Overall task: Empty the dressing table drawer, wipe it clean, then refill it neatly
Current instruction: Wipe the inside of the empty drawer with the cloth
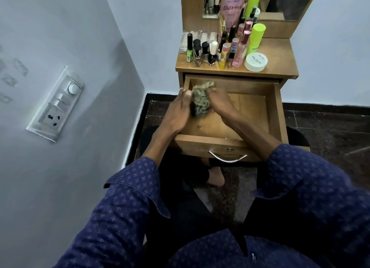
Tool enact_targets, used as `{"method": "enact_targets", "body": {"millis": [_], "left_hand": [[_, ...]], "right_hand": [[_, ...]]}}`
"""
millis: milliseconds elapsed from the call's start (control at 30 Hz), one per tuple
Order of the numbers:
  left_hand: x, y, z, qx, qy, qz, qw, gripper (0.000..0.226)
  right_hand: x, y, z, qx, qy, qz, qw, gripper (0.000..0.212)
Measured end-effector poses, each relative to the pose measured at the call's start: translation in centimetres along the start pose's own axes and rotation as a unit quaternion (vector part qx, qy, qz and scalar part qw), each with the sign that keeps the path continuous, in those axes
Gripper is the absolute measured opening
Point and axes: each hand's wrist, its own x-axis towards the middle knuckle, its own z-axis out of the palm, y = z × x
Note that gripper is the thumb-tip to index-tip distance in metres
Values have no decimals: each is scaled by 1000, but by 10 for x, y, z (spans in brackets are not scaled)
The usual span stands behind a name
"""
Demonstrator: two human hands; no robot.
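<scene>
The drawer (274,107) is pulled out from the dressing table (280,67), and it looks empty inside. Its wooden floor is bare, apart from a few small dark specks near the front. So the first job, taking everything out, seems to be done.

Now it is the wiping part. A crumpled, patterned cloth (201,99) sits in the back left corner of the drawer, touching the floor and close to the left wall. It is blurry, so I think it is moving, but I cannot be sure.

The left hand (178,111) is beside the cloth on its left. Its fingers look mostly straight and lie flat against the cloth, pressing it more than grabbing it. The right hand (218,101) reaches over the drawer's front edge and comes at the cloth from the right. Its fingers are lost in the blur and the cloth, so I cannot tell if they are curled around it. Both arms wear blue dotted sleeves (128,197).

The right side of the drawer is not under the cloth yet, so there is likely more wiping to do.

The bottles (212,51), the tall pink lotion (233,5) and the round white jar (255,61) all stand on the table top. They have not gone into the drawer yet, so the neat refill is the last job left.
</scene>
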Motion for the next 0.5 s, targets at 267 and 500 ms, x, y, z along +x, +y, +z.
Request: {"method": "enact_targets", "body": {"millis": [267, 500], "left_hand": [[12, -14, 5, 158, -52, 30, 986, 90], [11, -12, 7, 203, -59, 46, 976, 96]], "right_hand": [[15, -27, 40, -495, 107, -234, 830, 29], [17, -38, 30, -606, 103, -225, 756, 31]]}}
